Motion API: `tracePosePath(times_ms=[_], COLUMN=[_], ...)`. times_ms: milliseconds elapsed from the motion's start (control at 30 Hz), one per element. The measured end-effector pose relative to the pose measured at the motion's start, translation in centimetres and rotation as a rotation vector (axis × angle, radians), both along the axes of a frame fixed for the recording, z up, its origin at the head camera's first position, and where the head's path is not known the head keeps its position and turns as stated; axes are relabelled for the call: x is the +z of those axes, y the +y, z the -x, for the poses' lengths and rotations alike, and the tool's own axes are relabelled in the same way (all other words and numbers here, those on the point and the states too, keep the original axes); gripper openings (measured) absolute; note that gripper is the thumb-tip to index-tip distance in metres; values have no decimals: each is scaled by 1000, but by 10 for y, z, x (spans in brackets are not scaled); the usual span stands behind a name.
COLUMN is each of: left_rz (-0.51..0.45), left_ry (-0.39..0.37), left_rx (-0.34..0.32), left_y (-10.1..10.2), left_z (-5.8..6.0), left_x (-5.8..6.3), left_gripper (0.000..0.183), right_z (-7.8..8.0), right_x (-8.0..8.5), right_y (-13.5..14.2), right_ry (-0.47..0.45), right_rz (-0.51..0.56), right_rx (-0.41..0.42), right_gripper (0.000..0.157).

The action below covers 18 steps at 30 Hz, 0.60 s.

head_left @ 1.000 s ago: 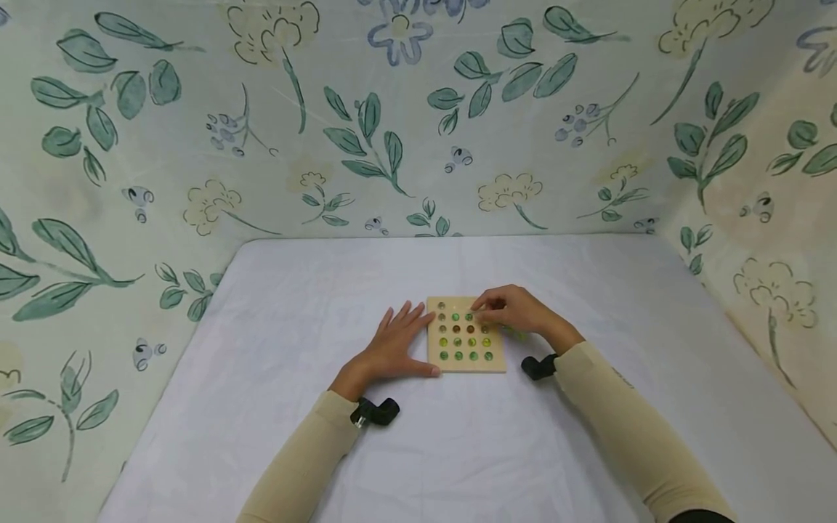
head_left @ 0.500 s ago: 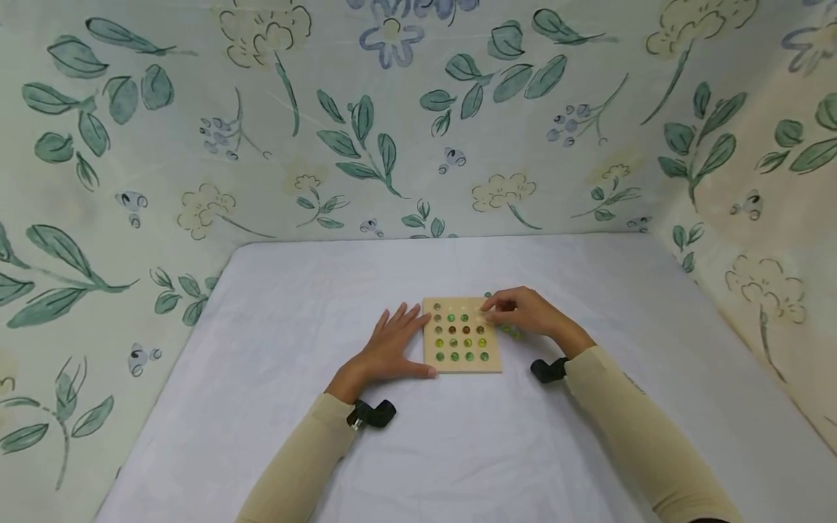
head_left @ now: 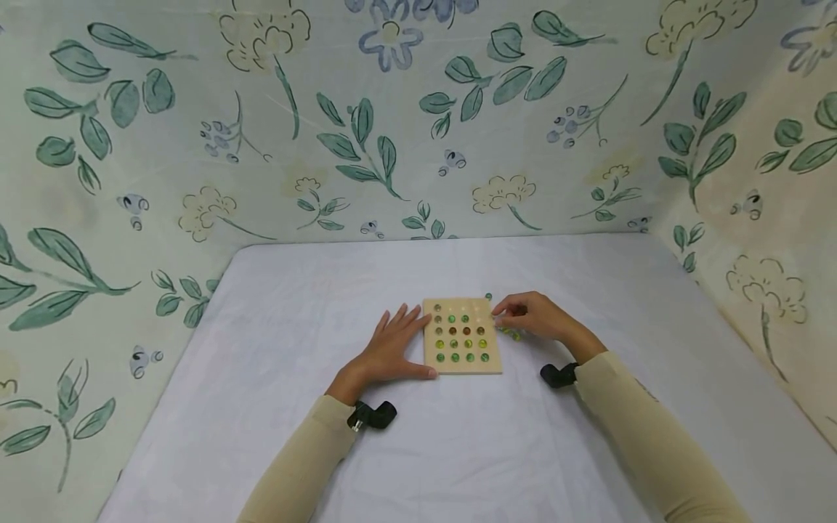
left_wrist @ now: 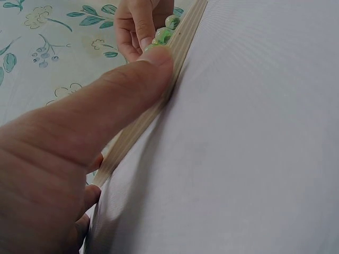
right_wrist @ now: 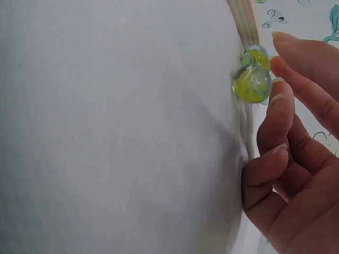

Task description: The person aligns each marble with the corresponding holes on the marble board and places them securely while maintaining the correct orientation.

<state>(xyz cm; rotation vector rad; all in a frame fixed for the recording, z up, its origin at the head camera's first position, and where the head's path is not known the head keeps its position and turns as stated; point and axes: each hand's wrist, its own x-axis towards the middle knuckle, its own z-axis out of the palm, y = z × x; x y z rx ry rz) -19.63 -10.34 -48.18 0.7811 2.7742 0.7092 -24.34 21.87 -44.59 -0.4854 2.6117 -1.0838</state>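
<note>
A square wooden board (head_left: 463,367) lies on the table with green, yellow-green and brown glass marbles in its rows of hollows. My left hand (head_left: 392,349) is spread at its left side, fingers straight against the left edge and thumb on the front corner. In the left wrist view that thumb (left_wrist: 122,87) presses on the board's edge. Just off the board's right edge hovers my right hand (head_left: 539,317), fingers bent, with thumb and forefinger apart. Loose yellow-green marbles (right_wrist: 252,83) lie by its fingertips; I see none between them.
One green marble (head_left: 488,296) sits alone beyond the board's back right corner. White cloth (head_left: 294,312) covers the table, which meets a leaf-patterned backdrop (head_left: 392,189) behind. Each wrist carries a small black camera (head_left: 374,415).
My right hand has moved right, from above the board's upper right part to the loose marbles beside it. The left hand stays at the board's edge.
</note>
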Motion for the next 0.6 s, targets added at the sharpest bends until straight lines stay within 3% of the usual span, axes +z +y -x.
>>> tracePosePath(times_ms=[600], left_rz=[17], left_ry=[-9], left_rx=[8], left_y=[0], left_z=[1], left_x=[0], left_gripper=[108], right_z=[2], right_x=[-8], right_y=[4], right_ry=[-26], right_rz=[6], right_rx=[-14], right_gripper=[22])
